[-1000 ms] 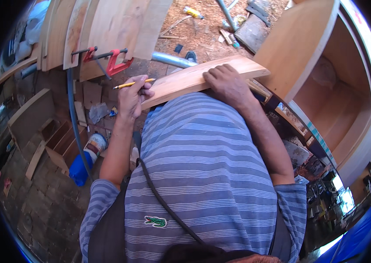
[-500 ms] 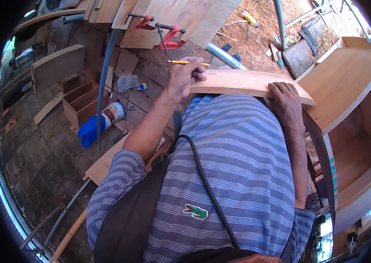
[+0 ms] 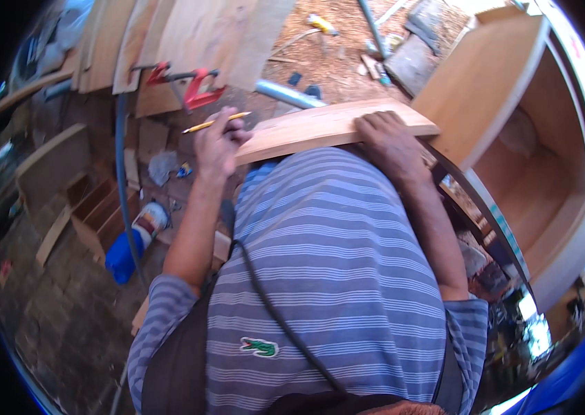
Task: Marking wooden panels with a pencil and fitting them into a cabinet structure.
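Observation:
A light wooden board (image 3: 306, 127) lies crosswise just beyond my belly, its near edge close to the striped shirt. My left hand (image 3: 220, 142) is at the board's left end, pinching a yellow pencil (image 3: 202, 126) between thumb and fingers. The pencil points up and to the right, above the wood. Toward the board's right end, my right hand (image 3: 388, 138) grips it, fingers bent over the top face; the thumb is hidden.
Two red clamps (image 3: 199, 88) sit on wooden panels (image 3: 196, 41) at the far left. A wooden cabinet (image 3: 486, 76) stands close on the right. A blue pole (image 3: 124, 159), a small divided wooden box (image 3: 99, 211) and a blue-and-white container (image 3: 130, 249) are on the left.
The view has shifted, so the surroundings sit further left. My left hand still holds the pencil, now further from the board's end. The right hand stays on the board.

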Tool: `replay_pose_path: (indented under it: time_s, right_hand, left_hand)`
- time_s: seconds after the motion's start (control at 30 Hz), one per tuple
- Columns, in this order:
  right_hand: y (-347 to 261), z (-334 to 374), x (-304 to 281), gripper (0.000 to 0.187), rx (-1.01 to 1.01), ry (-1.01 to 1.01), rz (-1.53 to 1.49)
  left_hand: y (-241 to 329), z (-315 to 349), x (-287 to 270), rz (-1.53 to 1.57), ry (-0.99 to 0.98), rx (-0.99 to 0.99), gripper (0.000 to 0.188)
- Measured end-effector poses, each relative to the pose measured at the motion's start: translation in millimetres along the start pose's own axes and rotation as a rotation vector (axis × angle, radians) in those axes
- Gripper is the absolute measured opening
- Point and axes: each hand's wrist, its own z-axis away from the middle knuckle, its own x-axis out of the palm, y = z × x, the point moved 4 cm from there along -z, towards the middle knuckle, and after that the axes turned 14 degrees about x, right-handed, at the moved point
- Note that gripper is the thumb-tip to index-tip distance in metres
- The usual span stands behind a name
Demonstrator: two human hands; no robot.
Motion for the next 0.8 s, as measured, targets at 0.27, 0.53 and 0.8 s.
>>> replay_pose_path:
  time_s: [0.27,0.53,0.8]
  right_hand:
    - [-5,2,8,0.029,0.041,-0.061,0.057]
    - [-9,6,2,0.03,-0.021,-0.022,0.001]
    - [2,23,-26,0.039,0.18,0.316,0.04]
  left_hand:
    - [9,2,4,-0.205,0.049,0.054,0.019]
    - [9,1,6,-0.274,0.001,0.086,0.018]
    - [11,1,7,-0.313,0.046,0.163,0.019]
